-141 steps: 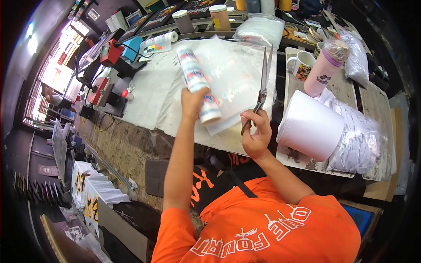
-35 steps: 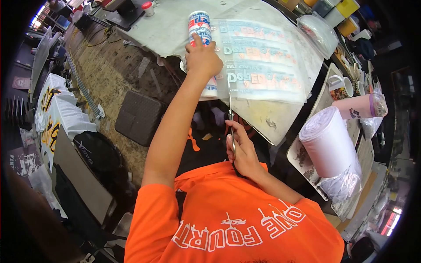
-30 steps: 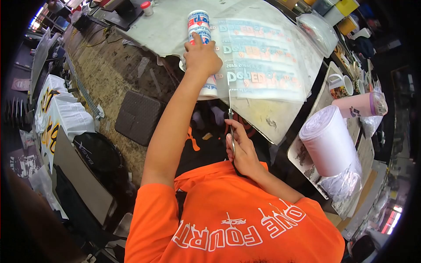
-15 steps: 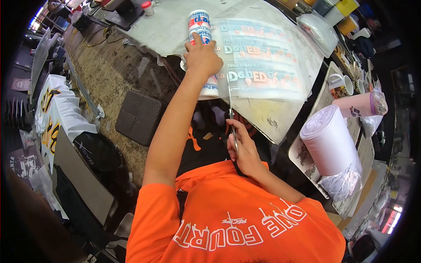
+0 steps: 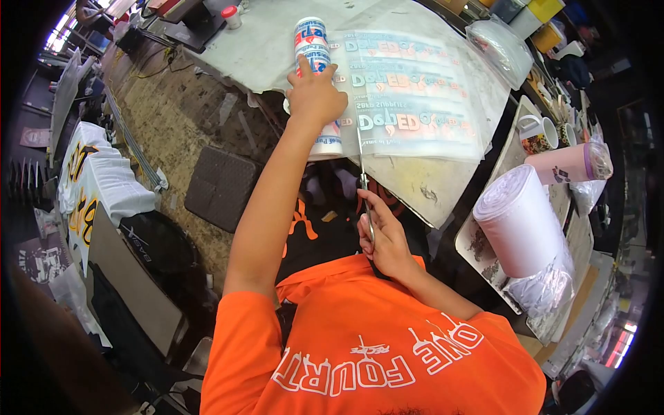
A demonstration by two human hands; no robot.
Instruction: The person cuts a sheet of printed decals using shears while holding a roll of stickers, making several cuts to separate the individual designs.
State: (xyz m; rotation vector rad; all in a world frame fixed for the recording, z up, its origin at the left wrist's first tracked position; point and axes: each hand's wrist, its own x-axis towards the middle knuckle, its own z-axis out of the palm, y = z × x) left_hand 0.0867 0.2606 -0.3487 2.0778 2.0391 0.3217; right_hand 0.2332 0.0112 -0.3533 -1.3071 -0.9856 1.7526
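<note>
A roll of printed plastic film (image 5: 312, 43), lettered in blue and red, lies at the left of the table. My left hand (image 5: 317, 97) is over its middle, fingers spread around the curve, holding it. From the roll a translucent printed sheet (image 5: 408, 90) stretches right across the tabletop, its lettering mirrored. My right hand (image 5: 384, 235) is closed on the handles of metal scissors (image 5: 364, 181), near the table's front edge. Their blades point away from me, up along the sheet between the roll and the printed panel.
A pale-covered table (image 5: 408, 183) carries the film. To the right, a side stand holds a large white roll (image 5: 519, 221), a pink tumbler (image 5: 570, 164) and a mug (image 5: 538, 135). A red-capped jar (image 5: 232, 16) stands at the back left. A dark stool (image 5: 223, 187) is below left.
My left hand has shifted slightly left on the roll, and the lettering on the roll sits a little differently. The right hand and scissors have hardly moved.
</note>
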